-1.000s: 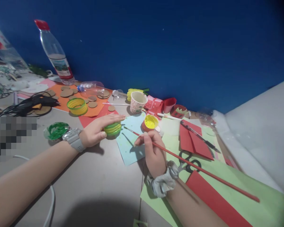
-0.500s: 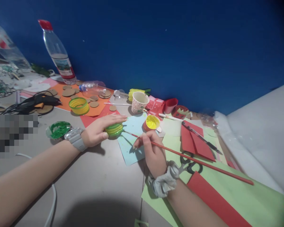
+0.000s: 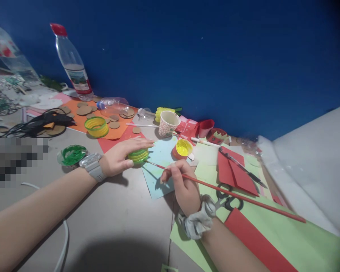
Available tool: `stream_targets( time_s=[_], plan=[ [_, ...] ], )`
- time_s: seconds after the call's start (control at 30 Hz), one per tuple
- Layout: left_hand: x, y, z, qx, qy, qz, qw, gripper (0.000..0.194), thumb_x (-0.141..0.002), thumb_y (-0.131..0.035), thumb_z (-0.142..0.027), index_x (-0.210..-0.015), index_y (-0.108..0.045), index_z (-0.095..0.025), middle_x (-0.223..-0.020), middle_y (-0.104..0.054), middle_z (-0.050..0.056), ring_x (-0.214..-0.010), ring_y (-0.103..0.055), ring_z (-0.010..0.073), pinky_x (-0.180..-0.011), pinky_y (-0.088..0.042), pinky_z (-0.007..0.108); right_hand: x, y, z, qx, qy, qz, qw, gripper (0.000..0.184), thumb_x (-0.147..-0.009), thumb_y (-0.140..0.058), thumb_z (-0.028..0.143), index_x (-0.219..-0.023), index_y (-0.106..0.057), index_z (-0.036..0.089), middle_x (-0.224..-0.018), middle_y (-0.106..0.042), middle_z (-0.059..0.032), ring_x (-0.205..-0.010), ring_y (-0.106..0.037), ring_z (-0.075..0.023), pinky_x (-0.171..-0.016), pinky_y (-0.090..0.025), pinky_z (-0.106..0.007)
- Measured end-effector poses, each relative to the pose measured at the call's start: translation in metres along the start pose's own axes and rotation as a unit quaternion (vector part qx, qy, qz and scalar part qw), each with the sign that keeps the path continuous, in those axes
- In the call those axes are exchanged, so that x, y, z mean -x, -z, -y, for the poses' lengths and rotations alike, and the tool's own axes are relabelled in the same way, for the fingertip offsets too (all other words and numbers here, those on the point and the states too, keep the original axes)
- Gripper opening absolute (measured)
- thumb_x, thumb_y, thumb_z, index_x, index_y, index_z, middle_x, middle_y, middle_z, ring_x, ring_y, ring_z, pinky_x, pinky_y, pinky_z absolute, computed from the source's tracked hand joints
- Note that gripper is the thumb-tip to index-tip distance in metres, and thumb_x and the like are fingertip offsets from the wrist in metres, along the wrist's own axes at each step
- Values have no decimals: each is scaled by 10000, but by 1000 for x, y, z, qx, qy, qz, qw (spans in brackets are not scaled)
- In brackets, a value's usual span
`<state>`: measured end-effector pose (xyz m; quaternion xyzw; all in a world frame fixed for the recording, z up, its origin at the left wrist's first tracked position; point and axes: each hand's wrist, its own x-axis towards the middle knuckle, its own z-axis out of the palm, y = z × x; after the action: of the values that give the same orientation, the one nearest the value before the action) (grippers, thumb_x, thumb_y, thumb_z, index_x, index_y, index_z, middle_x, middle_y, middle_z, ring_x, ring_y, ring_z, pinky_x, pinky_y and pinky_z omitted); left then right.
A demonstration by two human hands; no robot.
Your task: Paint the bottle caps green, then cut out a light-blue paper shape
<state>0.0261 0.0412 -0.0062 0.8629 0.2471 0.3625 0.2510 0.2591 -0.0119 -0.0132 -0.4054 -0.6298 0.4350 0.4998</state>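
Observation:
My left hand (image 3: 124,155) lies across the top of a ribbed ring painted green and yellow (image 3: 138,155), its thumb on the near side, steadying it on the table. Part of the ring is hidden under the palm and fingers. In my right hand (image 3: 184,181), a long red paintbrush (image 3: 243,197) is pinched between thumb and fingers. The brush's tip touches the ring's right side, low down. Beneath lies a light blue sheet (image 3: 158,185) with a few specks. Just beyond my right hand stands a cup of yellow paint (image 3: 183,147).
Green paint (image 3: 73,155) sits in a dish by my left wrist. Farther back are another yellow ring (image 3: 96,130), a paper cup (image 3: 169,124), cardboard discs (image 3: 84,110) and a tall bottle (image 3: 75,70). Scissors (image 3: 229,198) and red paper (image 3: 235,170) lie at the right.
The whole view has shifted slightly. My right hand has moved only a little, and the brush tip now sits slightly lower against the ring. My left hand keeps its place on the ring.

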Motion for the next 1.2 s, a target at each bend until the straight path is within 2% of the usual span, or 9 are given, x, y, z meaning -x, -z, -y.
stream_targets(
  time_s=[0.17, 0.33, 0.47, 0.63, 0.77, 0.9, 1.07, 1.2],
  plan=[
    [1, 0, 0, 1, 4, 5, 1000, 782, -864, -275, -718, -1357, -503, -155, -1396, -513, 194, -1285, -470, 361, -1096, -302, 522, -1, 0, 0, 4, -3, -43, 999, 272, -990, -424, 357, -772, -501, 214, -663, -611, 27, -633, -593, -126, -653, -488, -275],
    [1, 0, 0, 6, 10, 7, 1000, 781, -863, -272, -719, -1358, -503, -161, -1400, -511, 188, -1284, -467, 365, -1101, -291, 525, -1, 1, 1, 3, 3, -2, 1000, 263, -986, -434, 358, -777, -503, 214, -669, -616, 27, -638, -594, -128, -658, -487, -278],
    [1, 0, -1, 5, 13, 7, 1000, 784, -861, -281, -719, -1353, -510, -153, -1403, -507, 189, -1281, -470, 368, -1105, -284, 522, -2, 1, -1, -3, 1, -49, 999, 252, -991, -430, 343, -785, -498, 215, -662, -604, 38, -623, -584, -117, -647, -482, -263],
    [0, -1, -1, 11, 14, 3, 1000, 778, -867, -270, -715, -1347, -514, -153, -1398, -513, 188, -1278, -475, 358, -1096, -301, 521, -3, 0, -2, -8, 1, -12, 1000, 259, -989, -438, 339, -775, -506, 210, -658, -605, 36, -626, -581, -117, -646, -478, -263],
    [1, 0, 0, 12, 20, 3, 1000, 802, -859, -253, -733, -1357, -509, -158, -1405, -510, 178, -1288, -466, 354, -1110, -284, 522, -4, 1, -1, 12, 7, -99, 995, 275, -997, -423, 331, -759, -493, 212, -610, -577, 52, -576, -548, -103, -615, -459, -244],
    [2, -1, -1, 39, 13, -17, 999, 809, -858, -247, -736, -1395, -467, -174, -1425, -491, 157, -1317, -435, 351, -1107, -291, 535, -1, 2, 0, -2, 33, -101, 994, 268, -996, -422, 333, -775, -513, 211, -605, -564, 52, -563, -529, -100, -583, -444, -230],
    [2, -1, -5, 83, 31, -37, 995, 935, -788, -269, -810, -1475, -334, -180, -1513, -366, 138, -1388, -311, 380, -1154, -174, 568, 0, 0, 0, -20, 32, -120, 992, 262, -998, -417, 311, -785, -528, 207, -580, -553, 58, -539, -514, -89, -552, -430, -202],
    [3, -1, -6, 58, 37, -39, 997, 959, -752, -243, -849, -1477, -326, -227, -1528, -351, 103, -1401, -265, 400, -1175, -21, 570, -2, 0, 1, -23, 36, -121, 992, 264, -997, -418, 296, -773, -526, 204, -564, -547, 62, -519, -505, -83, -543, -430, -192]
  ],
)
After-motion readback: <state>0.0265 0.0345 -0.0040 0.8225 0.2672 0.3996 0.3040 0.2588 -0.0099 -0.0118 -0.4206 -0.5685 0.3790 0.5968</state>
